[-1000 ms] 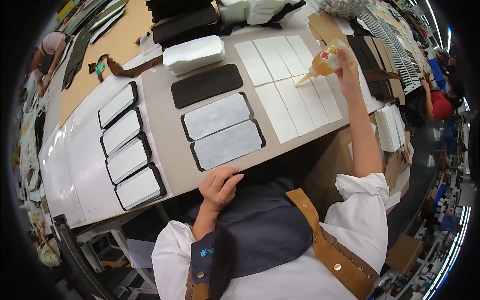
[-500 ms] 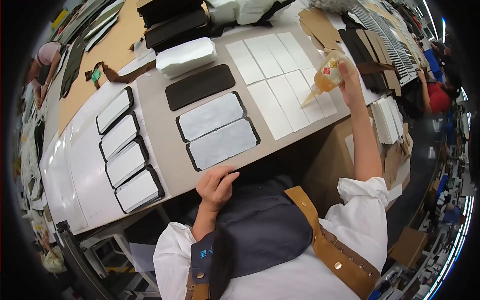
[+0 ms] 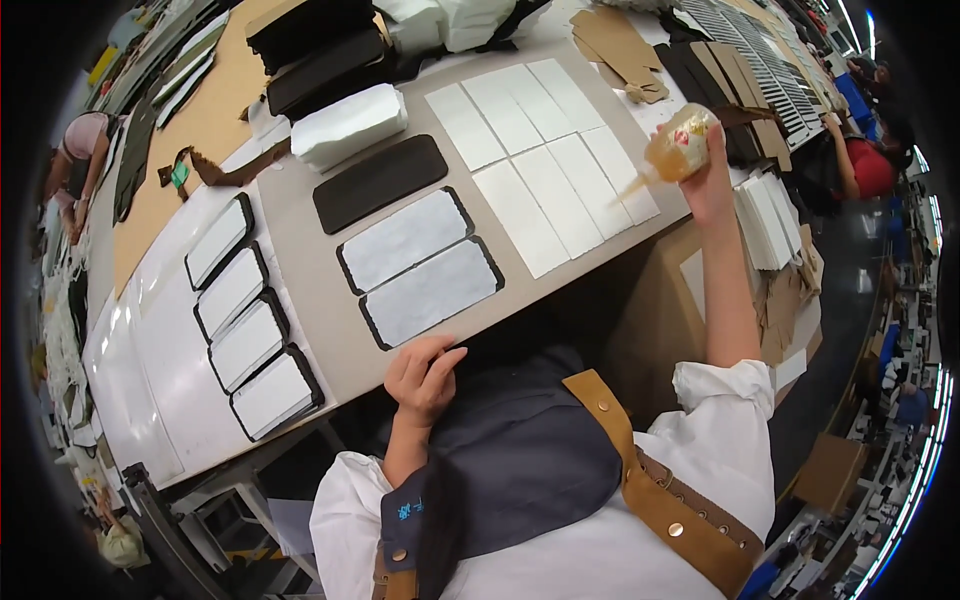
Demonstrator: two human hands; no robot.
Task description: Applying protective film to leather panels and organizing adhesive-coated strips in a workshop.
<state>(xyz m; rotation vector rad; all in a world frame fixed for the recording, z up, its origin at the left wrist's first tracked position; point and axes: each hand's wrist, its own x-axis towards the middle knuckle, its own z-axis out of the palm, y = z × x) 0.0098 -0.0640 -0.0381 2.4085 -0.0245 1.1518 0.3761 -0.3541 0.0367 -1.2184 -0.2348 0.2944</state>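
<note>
My right hand (image 3: 711, 190) is closed around a clear squeeze bottle (image 3: 682, 145) of amber liquid, tilted so its long nozzle points down and left over the rightmost of several white rectangular panels (image 3: 522, 218). Whether the tip touches the panel, I cannot tell. My left hand (image 3: 422, 380) is at the table's front edge with loosely bent fingers, the thumb apart, and nothing visible in it. Just beyond it lie two dark, round-cornered pieces, each covered by a pale grey sheet (image 3: 430, 292). Behind them are a bare black piece (image 3: 380, 185) and a white stack (image 3: 348, 128).
Dark pieces topped with white panels (image 3: 248, 343) form an overlapping row at the left. Black stacks (image 3: 325, 75) stand at the back. Brown card pieces (image 3: 620, 50) and dark strips (image 3: 700, 85) lie back right. Other people work at both sides.
My right hand has moved slightly right, tipping the bottle flatter, with its nozzle still over the rightmost white panels. My left hand stays by the table edge. The whole view has shifted slightly.
</note>
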